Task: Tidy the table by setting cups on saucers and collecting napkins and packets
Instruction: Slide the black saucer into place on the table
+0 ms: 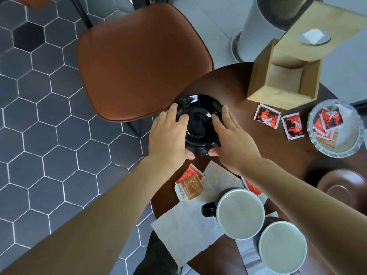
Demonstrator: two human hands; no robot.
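Black saucer (199,124) (empty) gripped by both hands; glass dish (335,150) holds packets (327,121).

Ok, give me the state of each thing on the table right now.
Black saucer: empty, both hands on it.
Left hand: on saucer's rim.
Right hand: on saucer's rim.
Black-handled cup: off saucer.
Second cup: off saucer.
Glass dish: holding packets.
Napkin: spread flat.

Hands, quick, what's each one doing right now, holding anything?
Left hand: closed on the left edge of the black saucer.
Right hand: closed on the same saucer's right edge.
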